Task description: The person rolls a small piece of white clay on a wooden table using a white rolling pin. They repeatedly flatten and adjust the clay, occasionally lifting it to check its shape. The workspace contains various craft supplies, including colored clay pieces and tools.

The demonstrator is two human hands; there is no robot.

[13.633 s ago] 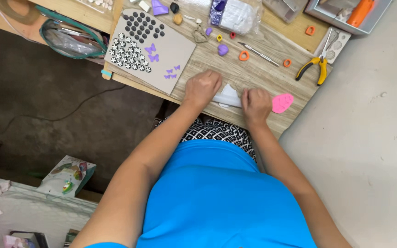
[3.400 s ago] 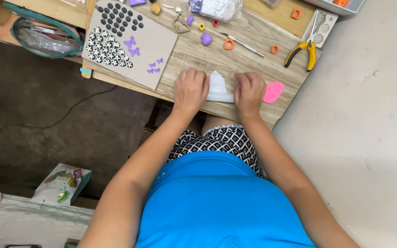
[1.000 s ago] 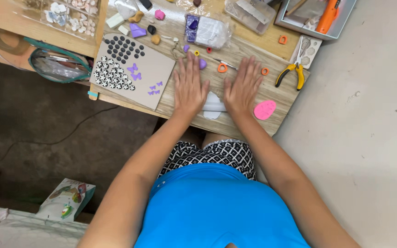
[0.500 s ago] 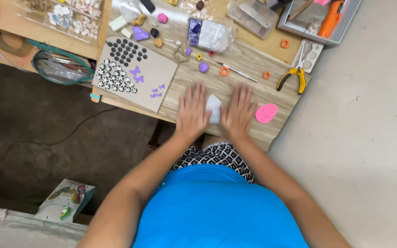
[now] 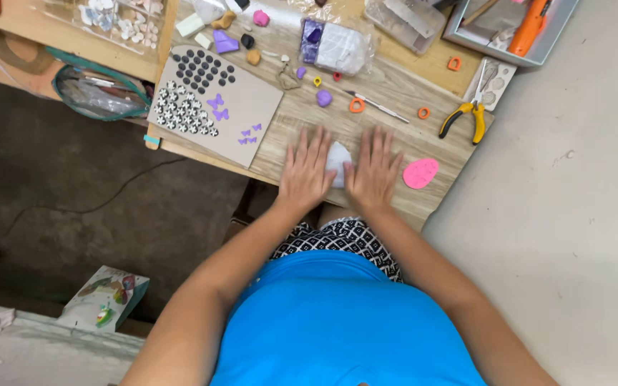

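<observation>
White clay piece (image 5: pixel 337 159) between left hand (image 5: pixel 305 174), right hand (image 5: pixel 373 174); both flat, grip released.

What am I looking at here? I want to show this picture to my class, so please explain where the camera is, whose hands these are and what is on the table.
There is no machine here. The camera is worn on a person's head and looks straight down, so you see their blue top, both forearms and a wooden table at a craft workplace.

The left hand and the right hand lie flat, fingers spread, on either side of a small white piece. Both touch its edges; neither grips it.

Around them lie a flat pink oval, yellow-handled pliers, small orange rings and purple lumps. To the left is a grey board carrying rows of dark round pieces and small purple butterfly shapes. Further back sits a clear bag of white and purple material.
</observation>
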